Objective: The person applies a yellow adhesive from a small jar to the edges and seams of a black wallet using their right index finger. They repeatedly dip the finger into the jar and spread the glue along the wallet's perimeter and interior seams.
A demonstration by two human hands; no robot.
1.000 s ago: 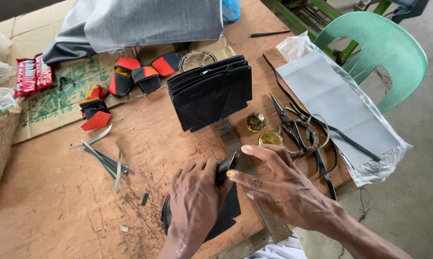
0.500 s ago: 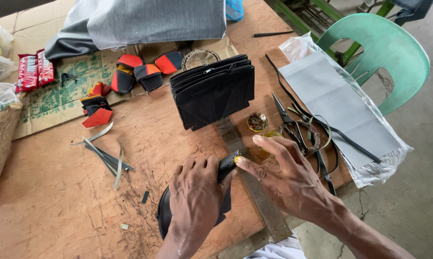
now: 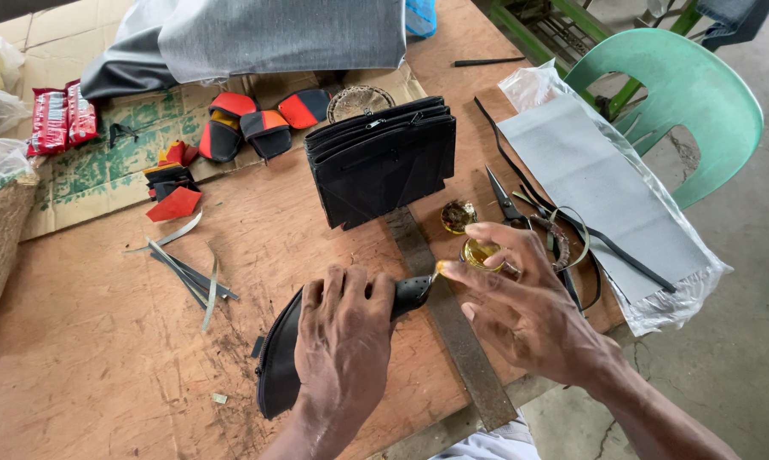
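Head camera looks down on a brown wooden worktable (image 3: 103,358), where two bare hands work on a black pouch (image 3: 275,375). The left hand (image 3: 344,341) lies flat on the pouch, palm down, fingers close together and curled a little over its far edge, so it presses the piece against the table and does not clamp it. The pouch lies under this hand and comes out to its left as a curved black edge with a zipper line.

The right hand (image 3: 521,311) hovers just to the right of the left hand. Its fingers are spread and half open, and the index fingertip (image 3: 442,270), which looks yellowish as if wet with glue, touches the end of the pouch near the left fingertips. Just beyond the right hand stands a small open tin of amber glue (image 3: 476,253), with its lid (image 3: 458,215) a little farther.

As I judge it, the step in hand is gluing: the finger spreads adhesive on the end of the pouch while the other hand keeps it still. The next move calls for a steady left hand and a thin, even line of glue along the edge, away from the zipper.

A long metal ruler (image 3: 453,328) runs between the two hands. Farther from the left hand a stack of finished black pouches (image 3: 380,162) stands upright, and scissors (image 3: 508,200) lie beyond the right hand.
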